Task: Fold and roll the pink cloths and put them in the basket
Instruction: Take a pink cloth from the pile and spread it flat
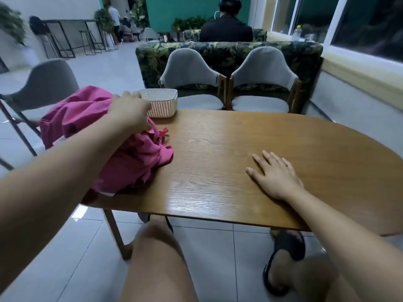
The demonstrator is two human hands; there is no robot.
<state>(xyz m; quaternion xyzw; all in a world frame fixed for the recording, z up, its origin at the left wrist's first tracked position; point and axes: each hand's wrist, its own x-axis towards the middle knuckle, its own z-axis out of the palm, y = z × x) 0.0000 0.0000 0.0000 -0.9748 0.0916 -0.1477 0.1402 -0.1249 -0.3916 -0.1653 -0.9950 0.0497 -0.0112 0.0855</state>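
Pink cloths (pixel 122 149): a big, messy heap of bright pink cloth, not folded and not rolled. It is soft and full of wrinkles and folds.
Where the cloths are: on the left end of the table (pixel 239 149). Part of the heap hangs over the left edge, and the far side of the heap comes right up to the basket.
Basket (pixel 162 103): white, with rounded corners and rows of tiny holes in its walls. It looks like hard plastic. It stands on the far left part of the table, and nothing shows over its rim.
Left hand (pixel 128 112): it lies on top of the pink heap, close to the basket. Its fingers bend down over the cloth and the tips are hidden, so it is not clear if it grips the cloth or only rests there.
Right hand (pixel 274 173): it lies flat on the bare wood, palm down, with fingers straight and spread. It holds nothing and is well apart from the cloths.
Table: brown wood with thin grain lines, smooth and a little shiny, with a rounded edge.
Small pink thing (pixel 163 132): a little curved plastic piece peeks out beside the heap. What it is cannot be told.
Chairs (pixel 192 68): two grey chairs with soft, round backs and wooden frames stand on the far side of the table.
Floor (pixel 87 247): big, pale, shiny tiles.
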